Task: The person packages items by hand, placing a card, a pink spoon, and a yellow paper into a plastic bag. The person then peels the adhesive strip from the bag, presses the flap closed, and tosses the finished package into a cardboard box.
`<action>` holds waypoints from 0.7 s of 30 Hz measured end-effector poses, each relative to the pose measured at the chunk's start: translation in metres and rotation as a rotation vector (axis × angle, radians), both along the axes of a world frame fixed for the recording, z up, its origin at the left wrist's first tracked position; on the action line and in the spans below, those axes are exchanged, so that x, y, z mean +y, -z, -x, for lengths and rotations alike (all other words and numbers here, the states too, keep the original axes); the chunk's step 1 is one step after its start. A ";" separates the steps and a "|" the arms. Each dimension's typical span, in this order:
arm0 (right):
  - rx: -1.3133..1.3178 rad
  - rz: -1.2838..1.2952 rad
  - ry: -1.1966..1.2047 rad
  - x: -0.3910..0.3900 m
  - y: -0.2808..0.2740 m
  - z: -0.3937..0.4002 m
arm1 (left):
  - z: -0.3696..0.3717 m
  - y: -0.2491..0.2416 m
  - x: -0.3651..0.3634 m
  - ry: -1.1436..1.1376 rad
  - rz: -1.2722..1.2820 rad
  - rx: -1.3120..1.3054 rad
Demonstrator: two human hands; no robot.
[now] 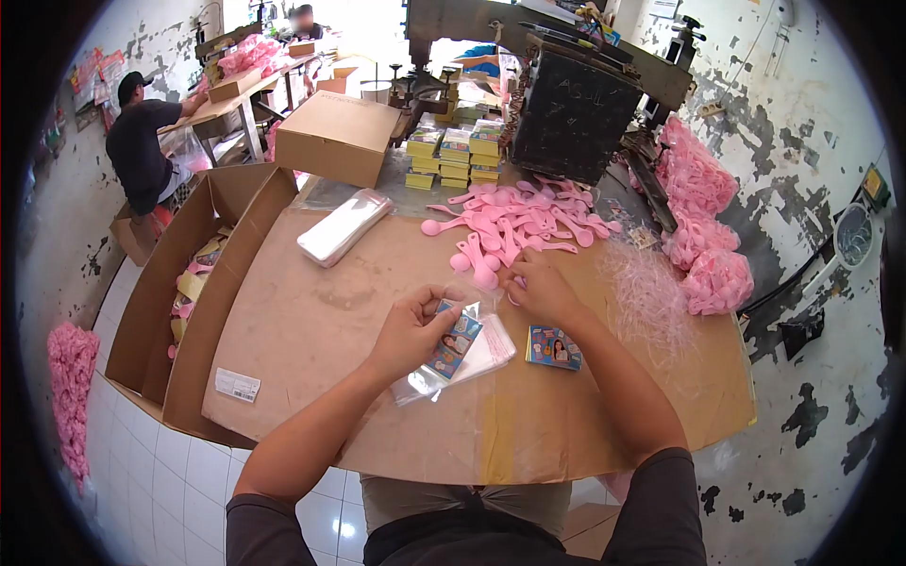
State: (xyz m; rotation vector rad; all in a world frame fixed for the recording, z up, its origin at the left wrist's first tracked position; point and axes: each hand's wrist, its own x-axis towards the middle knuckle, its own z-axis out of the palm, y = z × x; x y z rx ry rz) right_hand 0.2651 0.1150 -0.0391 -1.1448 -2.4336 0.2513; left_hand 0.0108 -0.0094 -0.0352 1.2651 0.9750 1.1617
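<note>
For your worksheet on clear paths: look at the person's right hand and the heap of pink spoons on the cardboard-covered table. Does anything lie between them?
Nothing visible does. The right hand already rests at the near edge of the pink spoons, fingertips among them. The left hand holds a printed card in a clear bag, off to the side.

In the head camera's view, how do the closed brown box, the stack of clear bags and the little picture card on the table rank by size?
Largest to smallest, as they look:
1. Closed brown box, though it lies farthest away.
2. Stack of clear bags.
3. Picture card, lying beside the right hand, clearly the smallest despite being nearest.
</note>
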 end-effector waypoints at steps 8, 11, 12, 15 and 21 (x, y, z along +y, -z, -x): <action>0.229 0.316 0.078 -0.008 0.000 -0.019 | -0.005 0.016 0.007 0.056 -0.045 -0.041; 0.265 0.396 0.110 -0.011 -0.003 -0.023 | -0.009 0.008 0.001 0.081 -0.016 -0.079; 0.258 0.415 0.128 -0.011 -0.004 -0.023 | -0.009 0.008 0.000 0.100 -0.019 -0.081; -0.018 0.469 0.119 -0.012 -0.007 -0.019 | -0.007 0.010 0.000 0.130 -0.023 -0.072; 0.459 0.547 -0.080 -0.031 -0.026 -0.007 | -0.012 0.015 0.000 0.116 0.003 -0.103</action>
